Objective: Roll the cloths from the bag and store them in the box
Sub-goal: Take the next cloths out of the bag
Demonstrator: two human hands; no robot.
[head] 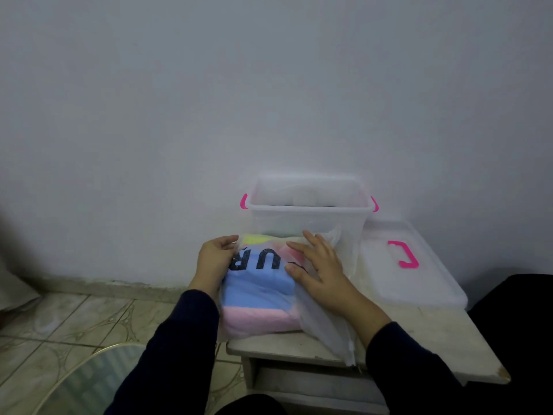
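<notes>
A translucent plastic bag (320, 322) with black letters lies on a small white table (434, 333). Inside it is a stack of folded cloths (257, 292): yellow at the far end, blue in the middle, pink nearest me. My left hand (214, 259) grips the bag's left edge. My right hand (317, 268) rests flat on top of the bag, fingers spread. Behind the bag stands a clear plastic box (308, 211) with pink handles, open at the top; pale rolled shapes show faintly inside.
The box's clear lid (416, 274) with a pink clip lies on the table to the right. A white wall rises right behind. Tiled floor (74, 319) lies to the left, with a round glass tabletop (89, 381) at the bottom left. A dark shape sits at the right edge.
</notes>
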